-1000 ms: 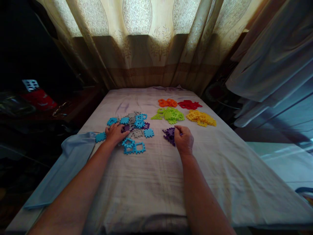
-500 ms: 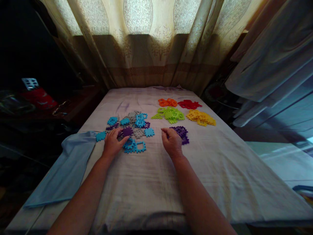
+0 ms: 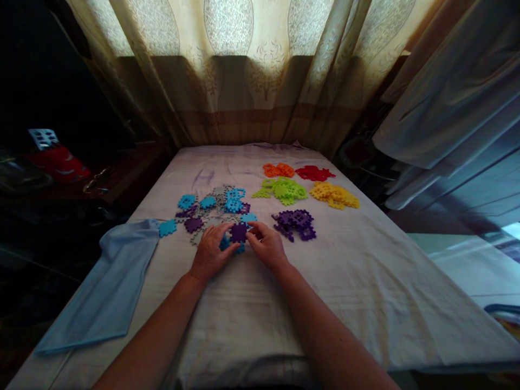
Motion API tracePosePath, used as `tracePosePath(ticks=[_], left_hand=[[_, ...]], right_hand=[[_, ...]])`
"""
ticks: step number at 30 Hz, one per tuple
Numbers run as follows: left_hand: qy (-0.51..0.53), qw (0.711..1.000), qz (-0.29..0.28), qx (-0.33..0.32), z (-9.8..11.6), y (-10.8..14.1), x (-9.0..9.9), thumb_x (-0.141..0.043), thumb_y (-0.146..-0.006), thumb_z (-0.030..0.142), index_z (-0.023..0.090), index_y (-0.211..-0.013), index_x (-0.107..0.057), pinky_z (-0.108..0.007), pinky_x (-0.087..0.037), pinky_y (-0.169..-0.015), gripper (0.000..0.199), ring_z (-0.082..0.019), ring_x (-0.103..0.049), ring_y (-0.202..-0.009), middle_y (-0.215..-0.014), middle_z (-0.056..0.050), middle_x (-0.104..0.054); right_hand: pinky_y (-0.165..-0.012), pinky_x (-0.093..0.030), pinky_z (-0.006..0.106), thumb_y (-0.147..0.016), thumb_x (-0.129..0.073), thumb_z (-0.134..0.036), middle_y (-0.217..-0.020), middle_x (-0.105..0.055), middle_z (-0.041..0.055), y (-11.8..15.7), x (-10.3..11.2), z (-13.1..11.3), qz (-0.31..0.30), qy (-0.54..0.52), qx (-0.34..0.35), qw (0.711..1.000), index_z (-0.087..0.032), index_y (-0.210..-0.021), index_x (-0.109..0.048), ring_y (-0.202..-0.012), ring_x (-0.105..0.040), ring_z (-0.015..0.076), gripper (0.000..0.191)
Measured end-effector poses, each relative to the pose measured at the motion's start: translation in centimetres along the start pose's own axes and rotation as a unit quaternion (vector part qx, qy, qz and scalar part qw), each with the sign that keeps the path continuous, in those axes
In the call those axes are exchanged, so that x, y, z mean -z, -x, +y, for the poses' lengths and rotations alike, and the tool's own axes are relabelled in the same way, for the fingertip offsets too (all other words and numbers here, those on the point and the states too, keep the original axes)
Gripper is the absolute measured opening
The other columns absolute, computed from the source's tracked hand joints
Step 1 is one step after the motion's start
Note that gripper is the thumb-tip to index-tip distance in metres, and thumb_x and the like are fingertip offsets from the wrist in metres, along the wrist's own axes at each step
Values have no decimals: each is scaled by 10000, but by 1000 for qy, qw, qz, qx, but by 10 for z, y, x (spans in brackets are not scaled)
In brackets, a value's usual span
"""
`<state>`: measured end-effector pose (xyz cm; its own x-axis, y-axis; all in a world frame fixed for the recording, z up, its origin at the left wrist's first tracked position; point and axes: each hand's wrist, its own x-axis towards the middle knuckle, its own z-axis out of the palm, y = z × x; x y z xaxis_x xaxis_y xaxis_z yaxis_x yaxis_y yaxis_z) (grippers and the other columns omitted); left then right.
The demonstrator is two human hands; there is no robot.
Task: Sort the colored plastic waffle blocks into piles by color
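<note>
A dark purple square interlocking tile (image 3: 239,232) with notched edges is between my two hands, just above the front of a mixed pile. My left hand (image 3: 211,250) grips its left side with thumb and fingers. At the tile's right edge, my right hand (image 3: 268,245) pinches with its fingertips. Blue tiles (image 3: 240,248) lie partly hidden beneath the held piece. Behind my hands spreads the mixed pile, with grey tiles (image 3: 219,190), light blue tiles (image 3: 233,205) and another purple tile (image 3: 194,225). To the right of my right hand is a heap of purple tiles (image 3: 298,221).
Farther back on the sheet-covered table (image 3: 345,281) lie heaps of green tiles (image 3: 284,190), orange tiles (image 3: 278,170), red tiles (image 3: 314,173) and yellow tiles (image 3: 335,195). A light blue cloth (image 3: 109,287) drapes over the left edge. Curtains (image 3: 260,97) hang behind.
My left hand has moved right and nearer with a purple tile. The right hand has left the purple heap and come in to meet it at the tile.
</note>
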<state>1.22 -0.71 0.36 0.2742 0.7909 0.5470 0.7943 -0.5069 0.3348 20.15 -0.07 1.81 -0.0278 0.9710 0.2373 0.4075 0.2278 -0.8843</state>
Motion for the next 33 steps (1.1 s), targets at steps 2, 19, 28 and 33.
tracePosePath(ticks=[2, 19, 28, 33], left_hand=[[0, 1000, 2, -7, -1, 0, 0, -584, -891, 506, 239, -1322, -530, -472, -427, -1086, 510, -267, -605, -1193, -1274, -106, -664], [-150, 961, 25, 232, -85, 9, 36, -511, -852, 433, 186, -1174, -640, -468, -393, -1063, 426, -304, -545, -1251, -1300, -131, -645], [-180, 949, -5, 257, -85, 7, 33, -549, -844, 424, 183, -1219, -642, -506, -369, -1083, 456, -330, -498, -1291, -1365, -154, -592], [-199, 941, -28, 273, -76, 2, 36, -536, -862, 456, 193, -1247, -651, -553, -348, -1088, 480, -360, -465, -1307, -1393, -174, -551]], right_hand=[[-664, -520, 275, -793, -574, -319, -802, -724, -4, -1, 1, 0, 6, -7, 1, 1000, -233, -1075, -699, -668, -655, 152, 320], [-693, -468, 326, -760, -511, -396, -778, -712, 62, -27, 100, 33, 282, 172, -128, 935, -148, -1102, -692, -683, -624, 206, 459], [-729, -476, 344, -751, -482, -417, -891, -738, 113, -28, 100, 54, 293, 200, -123, 927, -151, -1024, -727, -777, -637, 229, 453], [-764, -483, 357, -764, -478, -403, -940, -726, 136, -28, 99, 59, 295, 225, -104, 923, -141, -1007, -737, -808, -629, 231, 443]])
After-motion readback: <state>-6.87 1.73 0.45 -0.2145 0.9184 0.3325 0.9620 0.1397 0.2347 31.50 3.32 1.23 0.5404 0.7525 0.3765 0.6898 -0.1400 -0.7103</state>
